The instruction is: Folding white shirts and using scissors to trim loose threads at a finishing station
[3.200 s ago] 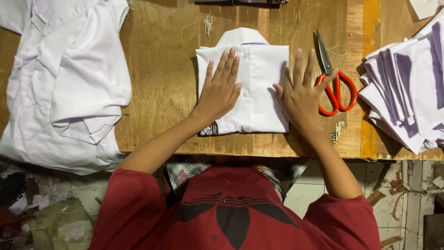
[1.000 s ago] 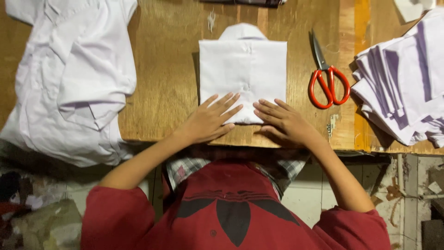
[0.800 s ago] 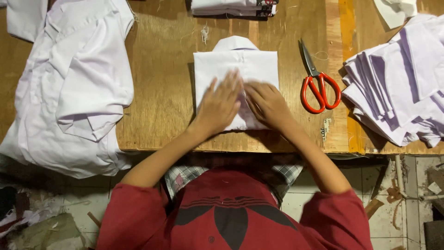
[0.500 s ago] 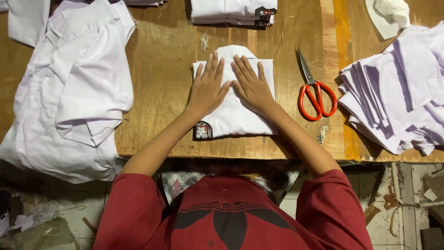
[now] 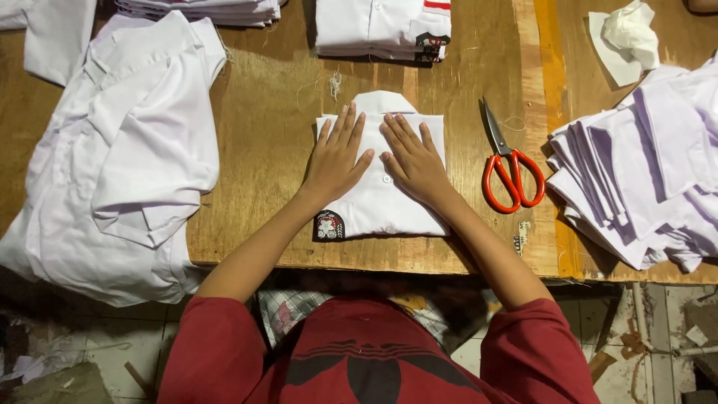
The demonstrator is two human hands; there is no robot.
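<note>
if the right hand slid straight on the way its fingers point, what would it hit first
The right hand points up and slightly left across the folded shirt. It would pass the collar, then bare table, and likely first meet the shirt stack at the far edge.

One head-worn camera looks straight down from above. It sits fairly near the wooden desk [image 5: 269, 150], facing its near edge.

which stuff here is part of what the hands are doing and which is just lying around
In hand: folded white shirt, pressed flat under left hand and right hand.

Lying about: red scissors, unfolded shirts, folded shirt stack, white pieces pile, crumpled paper.
</note>
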